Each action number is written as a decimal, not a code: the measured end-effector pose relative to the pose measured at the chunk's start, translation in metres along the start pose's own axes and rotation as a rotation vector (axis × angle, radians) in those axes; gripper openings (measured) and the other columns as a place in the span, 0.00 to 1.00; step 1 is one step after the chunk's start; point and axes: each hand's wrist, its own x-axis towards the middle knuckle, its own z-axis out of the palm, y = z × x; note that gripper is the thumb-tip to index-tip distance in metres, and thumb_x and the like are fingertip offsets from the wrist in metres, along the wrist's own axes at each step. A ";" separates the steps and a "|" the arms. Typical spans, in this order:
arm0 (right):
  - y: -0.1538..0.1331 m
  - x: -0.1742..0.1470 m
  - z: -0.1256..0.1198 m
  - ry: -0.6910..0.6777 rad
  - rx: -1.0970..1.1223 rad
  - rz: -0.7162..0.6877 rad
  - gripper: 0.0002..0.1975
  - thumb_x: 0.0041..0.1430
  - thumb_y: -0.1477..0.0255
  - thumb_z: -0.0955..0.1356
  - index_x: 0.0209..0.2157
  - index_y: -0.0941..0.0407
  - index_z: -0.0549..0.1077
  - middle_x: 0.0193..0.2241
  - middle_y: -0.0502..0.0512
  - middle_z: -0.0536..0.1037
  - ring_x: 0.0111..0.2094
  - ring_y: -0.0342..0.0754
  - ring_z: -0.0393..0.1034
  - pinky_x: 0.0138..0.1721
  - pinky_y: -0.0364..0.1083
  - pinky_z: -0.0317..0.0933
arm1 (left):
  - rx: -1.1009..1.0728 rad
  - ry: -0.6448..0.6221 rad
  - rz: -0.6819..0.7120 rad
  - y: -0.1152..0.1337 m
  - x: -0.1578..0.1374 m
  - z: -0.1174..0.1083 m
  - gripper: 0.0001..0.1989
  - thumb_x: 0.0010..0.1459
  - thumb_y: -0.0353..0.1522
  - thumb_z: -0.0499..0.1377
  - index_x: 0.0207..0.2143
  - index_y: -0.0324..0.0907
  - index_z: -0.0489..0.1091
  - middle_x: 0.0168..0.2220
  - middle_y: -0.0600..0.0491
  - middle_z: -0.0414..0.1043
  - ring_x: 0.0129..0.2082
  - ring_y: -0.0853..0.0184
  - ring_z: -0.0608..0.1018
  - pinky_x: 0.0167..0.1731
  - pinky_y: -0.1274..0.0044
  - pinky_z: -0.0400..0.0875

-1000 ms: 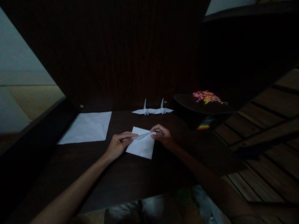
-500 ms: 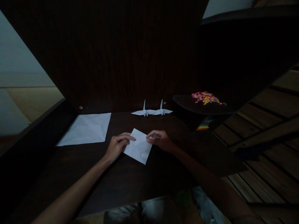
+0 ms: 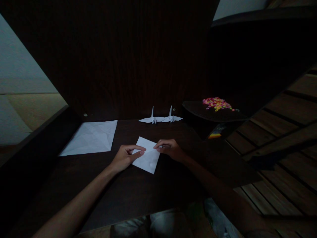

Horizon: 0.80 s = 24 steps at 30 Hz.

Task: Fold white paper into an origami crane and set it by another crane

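A small folded white paper square (image 3: 148, 158) lies on the dark wooden table (image 3: 138, 188) in front of me. My left hand (image 3: 125, 156) rests on its left edge, thumb and fingertips pressing the paper down. My right hand (image 3: 169, 149) pinches its upper right edge with curled fingers. Both hands touch the same sheet. Two finished white paper cranes (image 3: 160, 117) stand side by side at the back of the table, beyond the hands.
A larger creased white sheet (image 3: 90, 137) lies flat at the left. A dark tray (image 3: 198, 112) with a heap of small colourful pieces (image 3: 216, 102) sits at the back right. A dark wooden panel rises behind; wooden slats run along the right.
The raised flap on the small paper has been laid flat. The sheet has turned slightly and shifted towards me, and both hands came closer together on it.
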 end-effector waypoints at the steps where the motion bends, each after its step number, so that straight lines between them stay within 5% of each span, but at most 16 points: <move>1: -0.001 0.000 -0.001 -0.011 0.016 -0.001 0.08 0.50 0.68 0.72 0.32 0.57 0.79 0.33 0.54 0.78 0.35 0.46 0.72 0.38 0.44 0.63 | -0.018 0.019 -0.021 0.000 0.000 0.000 0.13 0.47 0.37 0.67 0.33 0.39 0.80 0.30 0.49 0.79 0.25 0.69 0.73 0.25 0.80 0.63; 12: -0.002 -0.005 -0.002 0.040 0.068 0.020 0.15 0.45 0.66 0.75 0.37 0.55 0.81 0.40 0.57 0.81 0.41 0.52 0.76 0.43 0.48 0.68 | -0.480 0.119 -0.154 0.017 -0.003 0.001 0.13 0.37 0.32 0.71 0.29 0.37 0.80 0.29 0.47 0.79 0.31 0.65 0.77 0.34 0.77 0.67; 17: -0.001 -0.006 0.000 0.137 0.016 -0.015 0.16 0.45 0.62 0.75 0.35 0.56 0.81 0.37 0.58 0.82 0.38 0.53 0.77 0.41 0.49 0.71 | -0.421 0.053 -0.062 0.017 -0.005 -0.003 0.16 0.38 0.31 0.70 0.34 0.37 0.80 0.33 0.47 0.79 0.34 0.62 0.78 0.34 0.76 0.69; 20: -0.002 -0.005 0.001 0.180 0.015 -0.023 0.15 0.45 0.62 0.75 0.34 0.55 0.81 0.36 0.57 0.82 0.37 0.53 0.78 0.40 0.50 0.72 | -0.315 0.049 -0.046 0.017 -0.005 -0.005 0.19 0.38 0.32 0.71 0.37 0.39 0.79 0.26 0.51 0.77 0.28 0.64 0.77 0.27 0.77 0.69; 24: -0.002 -0.004 0.003 0.236 0.002 -0.042 0.15 0.45 0.62 0.75 0.35 0.55 0.81 0.37 0.57 0.82 0.37 0.54 0.78 0.41 0.51 0.73 | -0.233 0.106 0.014 0.016 -0.003 -0.005 0.15 0.38 0.33 0.71 0.32 0.38 0.80 0.27 0.50 0.77 0.29 0.64 0.77 0.29 0.75 0.71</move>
